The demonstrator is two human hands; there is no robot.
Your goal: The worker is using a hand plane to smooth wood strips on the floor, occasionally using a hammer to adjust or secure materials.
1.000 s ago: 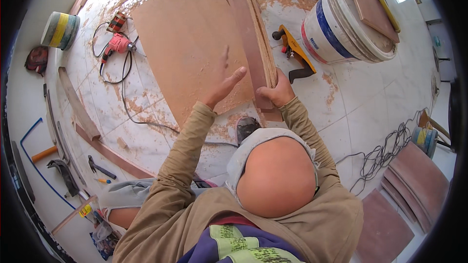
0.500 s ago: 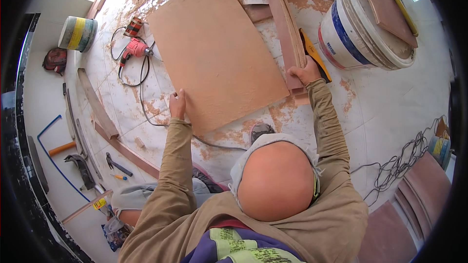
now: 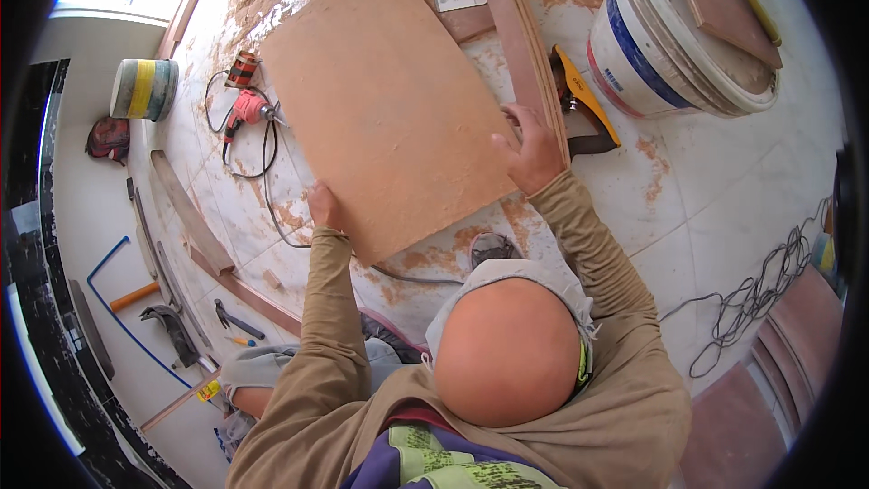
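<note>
A rectangular plywood sheet lies in front of me, its near corner pointing toward my knees. My left hand is closed on its left edge near that corner. On the opposite edge, my right hand grips the sheet, thumb on top and some fingers hidden. Close beside that hand runs a long wooden strip, along the sheet's right side. Right of the strip rests a yellow-and-black tool, partly covered.
A pink corded drill lies left of the sheet. White buckets stand at right with a board on top. At left are a hammer, a blue-framed saw and wood strips. A cable coils at right.
My right hand has left the wooden strip and moved left onto the sheet's right edge. The strip has shifted toward the sheet, exposing more of the yellow-and-black tool.
</note>
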